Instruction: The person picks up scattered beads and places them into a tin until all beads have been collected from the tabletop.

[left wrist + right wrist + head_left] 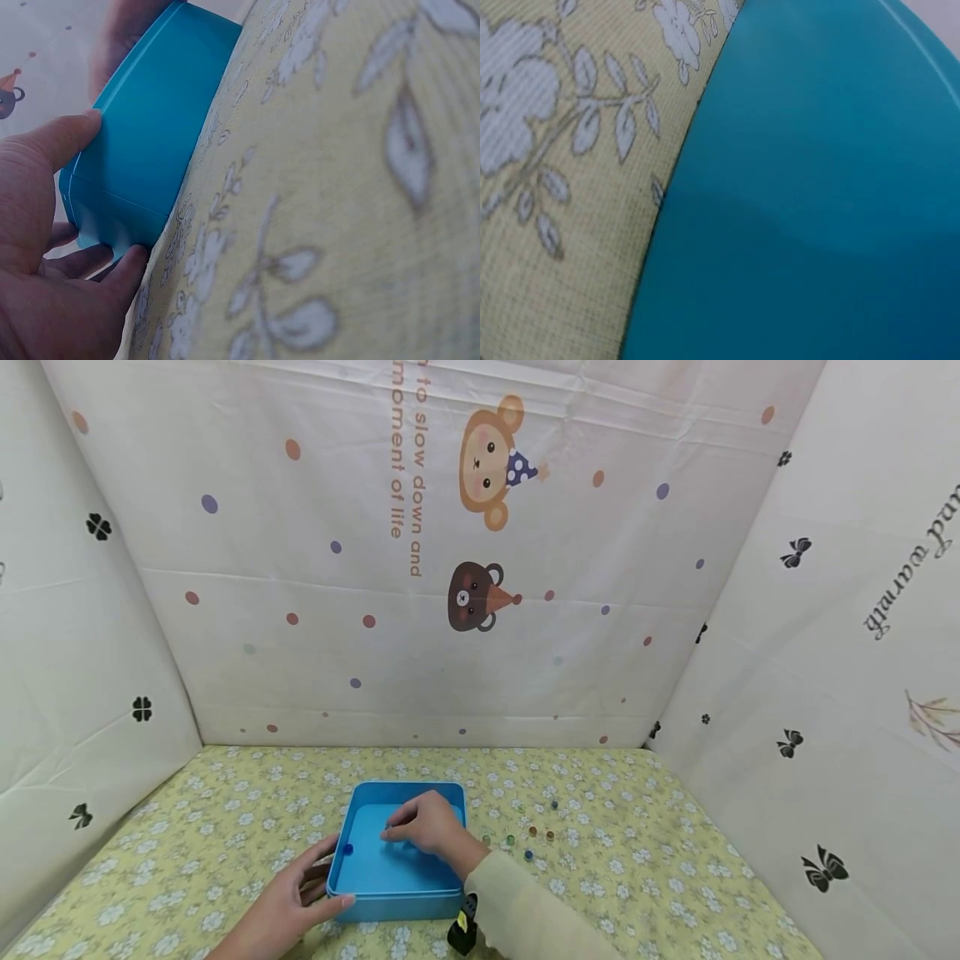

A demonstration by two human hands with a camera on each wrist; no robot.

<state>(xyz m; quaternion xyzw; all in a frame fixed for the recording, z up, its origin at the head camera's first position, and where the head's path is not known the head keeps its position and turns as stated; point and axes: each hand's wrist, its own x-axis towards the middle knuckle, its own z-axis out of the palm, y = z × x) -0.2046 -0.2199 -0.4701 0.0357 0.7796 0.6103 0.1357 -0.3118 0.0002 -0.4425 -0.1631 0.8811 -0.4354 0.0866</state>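
Observation:
A shallow blue box (397,906) stands on the flowered cloth, its top facing up. My left hand (288,893) grips its near left corner, thumb at the front rim and fingers along the left side; the left wrist view shows this hand (67,247) against the box wall (150,127). Inside the box, by the left wall, lies a dark blue bead (348,849). Over the box floor, my right hand (427,825) has thumb and forefinger pinched together around a small bead, mostly hidden by the fingertips. The right wrist view shows only the box wall (802,187) and cloth.
Right of the box, several small beads lie scattered on the cloth, among them a blue bead (528,855), a brown bead (550,836) and a green bead (511,840). A black and yellow item (462,931) hangs at the right sleeve. Printed fabric walls (420,677) surround the table.

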